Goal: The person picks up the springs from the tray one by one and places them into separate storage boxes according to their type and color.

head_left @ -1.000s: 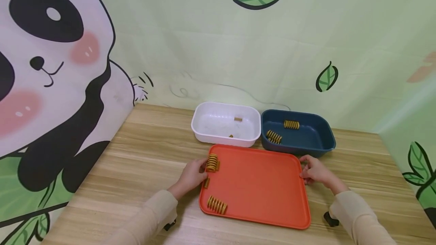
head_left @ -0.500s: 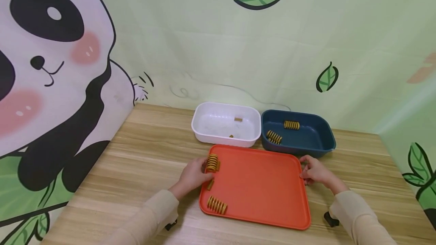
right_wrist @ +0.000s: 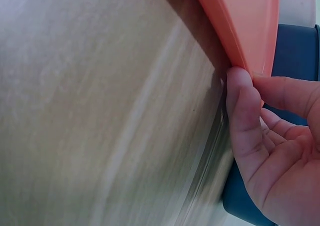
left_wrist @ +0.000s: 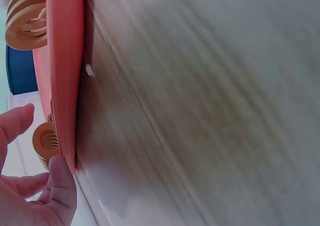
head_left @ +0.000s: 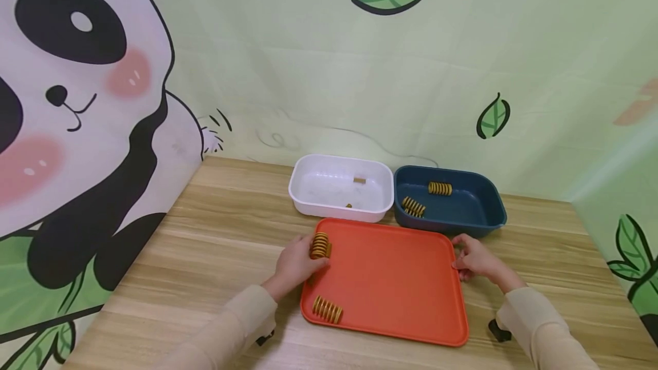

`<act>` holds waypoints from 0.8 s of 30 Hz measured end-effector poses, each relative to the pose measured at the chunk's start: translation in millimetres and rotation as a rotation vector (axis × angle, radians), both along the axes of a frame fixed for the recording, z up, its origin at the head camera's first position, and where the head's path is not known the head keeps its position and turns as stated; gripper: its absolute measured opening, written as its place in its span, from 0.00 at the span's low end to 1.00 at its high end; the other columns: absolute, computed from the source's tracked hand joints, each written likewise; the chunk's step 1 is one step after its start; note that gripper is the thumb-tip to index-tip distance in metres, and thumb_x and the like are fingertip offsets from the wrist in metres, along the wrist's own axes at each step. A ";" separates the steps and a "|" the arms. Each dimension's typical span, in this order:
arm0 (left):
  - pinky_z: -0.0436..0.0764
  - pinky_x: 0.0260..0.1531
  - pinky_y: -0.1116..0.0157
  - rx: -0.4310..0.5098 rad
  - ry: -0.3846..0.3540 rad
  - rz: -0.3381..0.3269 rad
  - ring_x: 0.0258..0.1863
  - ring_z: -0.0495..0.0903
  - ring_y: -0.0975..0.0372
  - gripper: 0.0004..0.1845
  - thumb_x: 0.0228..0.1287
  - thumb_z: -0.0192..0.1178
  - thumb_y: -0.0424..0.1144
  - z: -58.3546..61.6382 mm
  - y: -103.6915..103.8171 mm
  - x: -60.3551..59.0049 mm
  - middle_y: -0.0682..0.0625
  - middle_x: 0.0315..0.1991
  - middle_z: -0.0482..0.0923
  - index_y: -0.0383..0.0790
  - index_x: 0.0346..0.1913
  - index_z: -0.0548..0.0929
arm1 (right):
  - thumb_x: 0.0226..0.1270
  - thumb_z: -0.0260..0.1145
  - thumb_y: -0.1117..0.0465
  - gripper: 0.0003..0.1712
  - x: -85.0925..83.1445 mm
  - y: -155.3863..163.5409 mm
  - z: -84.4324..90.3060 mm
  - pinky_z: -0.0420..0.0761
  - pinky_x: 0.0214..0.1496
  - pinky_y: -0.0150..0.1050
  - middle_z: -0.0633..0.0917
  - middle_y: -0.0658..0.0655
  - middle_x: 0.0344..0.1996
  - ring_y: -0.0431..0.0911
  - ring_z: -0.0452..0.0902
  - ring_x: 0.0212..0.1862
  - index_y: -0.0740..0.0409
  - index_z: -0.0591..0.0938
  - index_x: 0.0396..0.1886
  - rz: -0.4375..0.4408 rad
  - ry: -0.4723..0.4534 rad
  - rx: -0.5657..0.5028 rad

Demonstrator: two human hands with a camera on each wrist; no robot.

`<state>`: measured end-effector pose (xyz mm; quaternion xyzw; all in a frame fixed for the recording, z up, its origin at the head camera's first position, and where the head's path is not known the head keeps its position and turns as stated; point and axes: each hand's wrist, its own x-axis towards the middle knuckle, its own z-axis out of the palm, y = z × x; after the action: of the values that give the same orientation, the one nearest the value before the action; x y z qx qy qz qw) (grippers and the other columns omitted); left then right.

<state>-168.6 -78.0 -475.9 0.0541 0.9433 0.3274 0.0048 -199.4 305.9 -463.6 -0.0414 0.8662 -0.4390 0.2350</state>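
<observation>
An orange-red tray (head_left: 396, 284) lies on the table between both hands. My left hand (head_left: 295, 261) is at its left rim, the thumb reaching over the tray and spread from the fingers. In the left wrist view, the fingers (left_wrist: 61, 178) touch the rim's outside close to a gold coil spring (left_wrist: 46, 141), while the thumb (left_wrist: 17, 122) stands apart. Next to this spring is a small brown piece (head_left: 329, 250). A second coil spring (head_left: 327, 309) lies in the tray's near-left corner. My right hand (head_left: 475, 257) pinches the right rim between thumb and fingers (right_wrist: 242, 93).
Behind the tray stand a white bin (head_left: 329, 210) holding two small brown pieces and a dark blue bin (head_left: 473, 204) with gold coil springs in it. The wooden table (head_left: 216, 233) meets a printed cloth backdrop (head_left: 308, 73) at the back.
My left hand has shifted slightly right, its thumb moving further over the tray. A small brown piece by the left rim moved inward and is now mostly hidden by the hand. The right hand stays still.
</observation>
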 end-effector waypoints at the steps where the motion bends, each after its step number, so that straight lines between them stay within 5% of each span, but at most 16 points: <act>1: 0.74 0.32 0.60 -0.004 -0.007 0.008 0.32 0.73 0.57 0.33 0.43 0.67 0.48 -0.7 0.8 -0.7 0.44 0.38 0.74 0.36 0.54 0.73 | 0.52 0.57 0.74 0.28 -0.1 0.0 -0.4 0.75 0.18 0.35 0.74 0.54 0.14 0.40 0.72 0.14 0.74 0.56 0.52 -0.005 -0.004 0.004; 24: 0.72 0.25 0.63 -0.129 -0.057 0.090 0.27 0.72 0.58 0.28 0.43 0.65 0.49 -1.0 9.3 -7.0 0.48 0.32 0.71 0.37 0.47 0.75 | 0.53 0.56 0.72 0.27 -2.6 0.8 -2.9 0.75 0.17 0.33 0.75 0.54 0.13 0.39 0.72 0.12 0.72 0.56 0.51 -0.037 -0.060 0.023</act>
<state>-175.6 -68.7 -476.9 0.0018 0.9634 0.2671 0.0205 -202.0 306.6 -466.6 -0.0095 0.8644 -0.4345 0.2529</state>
